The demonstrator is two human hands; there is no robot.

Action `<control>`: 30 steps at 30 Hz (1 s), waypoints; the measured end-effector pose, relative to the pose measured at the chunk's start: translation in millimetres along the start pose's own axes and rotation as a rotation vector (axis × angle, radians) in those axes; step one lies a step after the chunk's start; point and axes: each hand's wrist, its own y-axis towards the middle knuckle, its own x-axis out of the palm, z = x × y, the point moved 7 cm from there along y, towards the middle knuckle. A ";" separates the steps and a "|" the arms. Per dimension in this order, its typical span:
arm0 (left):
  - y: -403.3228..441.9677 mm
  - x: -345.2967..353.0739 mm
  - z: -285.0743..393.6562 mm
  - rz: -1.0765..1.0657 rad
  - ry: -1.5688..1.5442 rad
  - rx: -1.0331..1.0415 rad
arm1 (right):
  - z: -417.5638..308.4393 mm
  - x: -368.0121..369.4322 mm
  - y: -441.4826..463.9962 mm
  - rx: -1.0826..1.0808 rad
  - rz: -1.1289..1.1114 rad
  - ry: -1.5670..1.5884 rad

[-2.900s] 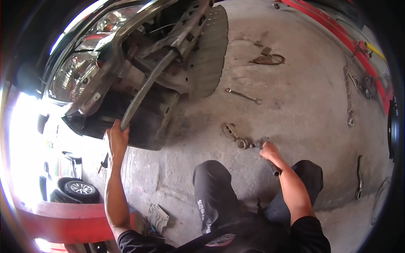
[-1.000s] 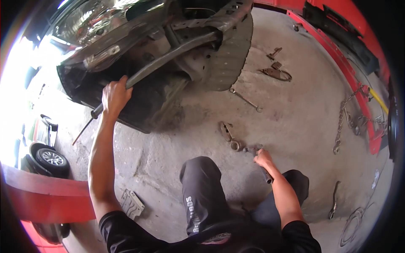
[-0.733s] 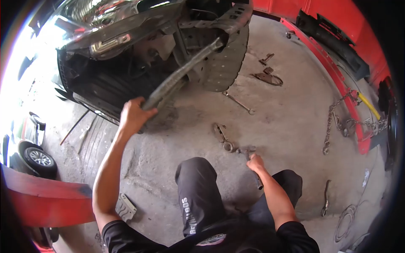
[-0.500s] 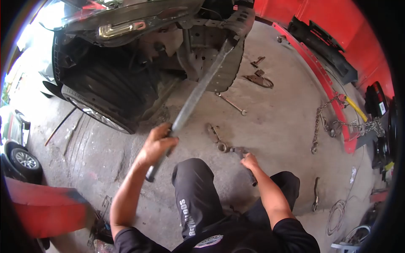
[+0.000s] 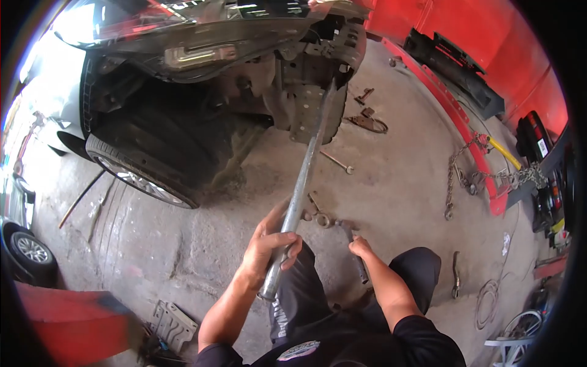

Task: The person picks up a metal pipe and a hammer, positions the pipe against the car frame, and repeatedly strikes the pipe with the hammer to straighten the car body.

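My left hand point(image 5: 270, 248) is wrapped round a long grey metal bar point(image 5: 310, 156), near its lower end. The bar slants up and away; its far tip overlaps the torn sheet-metal panel point(image 5: 313, 113) of a stripped car body, and whether it touches cannot be told. Down by my knees, my right hand point(image 5: 361, 246) grips a hammer point(image 5: 361, 267) by the handle, head pointing away, low over the floor. Close to the hammer head lies a tool with a round metal ring point(image 5: 323, 219).
A wrench point(image 5: 337, 162) and a rusty clamp point(image 5: 368, 122) lie on the concrete. The car's wheel point(image 5: 137, 177) is at left. On the right stand a red steel beam point(image 5: 449, 116) and a chain point(image 5: 451, 180). A red object point(image 5: 73, 321) sits low at left.
My left hand has moved right and down with the bar, which now points more steeply away, its tip over the panel. My right hand stays about where it was with the hammer.
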 end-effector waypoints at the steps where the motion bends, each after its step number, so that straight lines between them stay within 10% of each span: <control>1: 3.1 1.1 -7.9 -0.008 -0.089 -0.048 | 0.4 -0.2 1.7 -0.004 0.028 0.021; 10: 23.3 46.2 -49.9 0.205 0.107 -0.143 | 32.3 6.7 -14.0 -0.093 0.133 0.275; 16: 2.0 113.7 -38.0 0.296 0.022 -0.282 | 54.5 -41.8 -60.0 0.064 -0.250 0.623; 26: -9.2 171.6 18.5 0.544 0.443 -0.315 | -25.3 -359.2 -377.9 -0.125 -0.415 0.850; 30: -12.8 205.9 22.9 0.520 0.220 -0.340 | -36.1 -451.7 -448.6 -0.147 -0.370 0.246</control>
